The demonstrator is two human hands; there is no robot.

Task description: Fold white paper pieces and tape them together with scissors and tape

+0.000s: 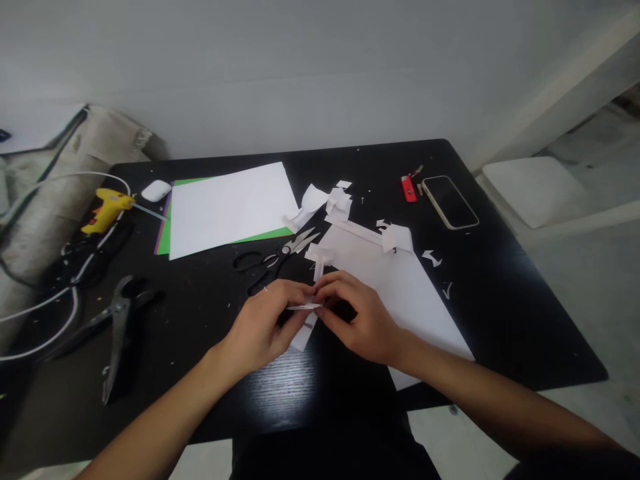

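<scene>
My left hand (265,323) and my right hand (357,317) meet over the black table (525,313), both pinching a small folded piece of white paper (305,307) between thumbs and fingertips. A strip of that paper hangs below my left fingers. Just beyond the hands lies a large white sheet (405,287) with cut edges. Black-handled scissors (277,255) rest a little past my left hand, blades half open.
A stack of white, green and purple sheets (227,207) lies at the back left. Paper scraps (333,200) lie mid-table. A yellow glue gun (107,208), earbud case (156,190), pliers (117,323) and cables sit left. A red lighter (409,189) and phone (450,201) are back right.
</scene>
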